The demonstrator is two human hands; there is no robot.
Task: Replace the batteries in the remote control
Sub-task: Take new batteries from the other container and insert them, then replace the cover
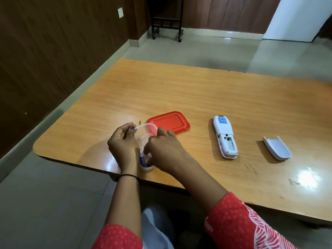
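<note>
Remote control [225,139] lies back-up on the tabletop [197,90], compartment empty, cover [277,148] off beside it. Well left of it, left hand [124,144] steadies the clear container [146,129]; right hand [164,148] reaches inside, grip contents hidden. Fresh batteries not yet fitted.

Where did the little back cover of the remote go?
The back cover lies on the table, far right in the head view, just right of the open remote.

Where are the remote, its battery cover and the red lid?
remote control [222,131], head view, upper back casing.
battery cover [277,148], head view, middle of its inner face.
red lid [169,122], head view, flat centre.
</note>
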